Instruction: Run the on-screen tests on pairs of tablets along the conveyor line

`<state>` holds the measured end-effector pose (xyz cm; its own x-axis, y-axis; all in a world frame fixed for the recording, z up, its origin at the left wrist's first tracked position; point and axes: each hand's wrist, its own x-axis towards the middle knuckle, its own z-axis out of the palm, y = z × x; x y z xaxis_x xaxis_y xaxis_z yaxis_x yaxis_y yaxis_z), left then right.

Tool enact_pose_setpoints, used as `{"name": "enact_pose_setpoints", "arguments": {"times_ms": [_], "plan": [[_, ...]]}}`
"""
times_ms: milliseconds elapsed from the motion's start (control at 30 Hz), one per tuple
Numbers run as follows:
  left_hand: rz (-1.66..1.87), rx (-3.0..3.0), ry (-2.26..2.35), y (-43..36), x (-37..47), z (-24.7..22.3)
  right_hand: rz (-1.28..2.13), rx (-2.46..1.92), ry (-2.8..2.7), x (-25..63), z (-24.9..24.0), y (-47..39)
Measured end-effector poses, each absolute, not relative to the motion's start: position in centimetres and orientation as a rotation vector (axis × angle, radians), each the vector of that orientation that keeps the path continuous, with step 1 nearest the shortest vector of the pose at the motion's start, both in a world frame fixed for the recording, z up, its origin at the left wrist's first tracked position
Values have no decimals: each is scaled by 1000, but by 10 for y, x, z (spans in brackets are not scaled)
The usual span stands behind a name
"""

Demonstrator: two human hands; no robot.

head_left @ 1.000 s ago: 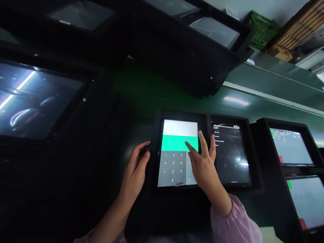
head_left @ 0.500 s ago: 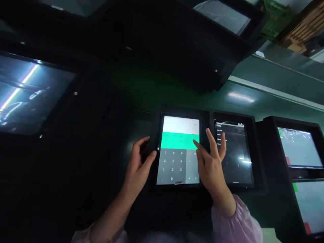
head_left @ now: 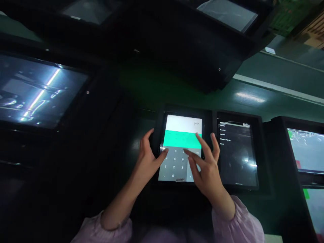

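Observation:
A tablet (head_left: 174, 167) in a dark frame shows a calculator with a white top, a green band and grey number keys. My left hand (head_left: 149, 158) is at its left edge, thumb over the screen near the 7 key, fingers spread and nothing held. Over the right part of the screen is my right hand (head_left: 209, 168), its index fingertip at the 9 key and the other fingers spread. Whether that fingertip touches the glass cannot be made out. Right beside it, a second tablet (head_left: 235, 162) displays a dark text menu.
Two lit screens (head_left: 308, 148) in black housings stand at the right. A large glossy screen (head_left: 32, 91) reflects a light tube at the left. Black housings with a screen (head_left: 227, 15) lie at the top. A green crate (head_left: 287, 17) is at the upper right.
My right index finger has moved left and down from the green band to the number keys. My left thumb has moved in over the screen. The display shows more characters, and the view has shifted slightly.

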<state>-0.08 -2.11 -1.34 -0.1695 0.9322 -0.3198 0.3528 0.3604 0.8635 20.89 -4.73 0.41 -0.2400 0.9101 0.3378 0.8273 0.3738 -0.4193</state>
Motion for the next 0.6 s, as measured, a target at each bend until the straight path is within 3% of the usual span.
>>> {"name": "enact_pose_setpoints", "arguments": {"times_ms": [200, 600], "plan": [[787, 1055, 1710, -21, -2, -8, 108, -1720, -1936, 219, -7, -42], [856, 1124, 1676, -24, -6, -12, 112, -1702, -1999, 210, -5, -41]]}}
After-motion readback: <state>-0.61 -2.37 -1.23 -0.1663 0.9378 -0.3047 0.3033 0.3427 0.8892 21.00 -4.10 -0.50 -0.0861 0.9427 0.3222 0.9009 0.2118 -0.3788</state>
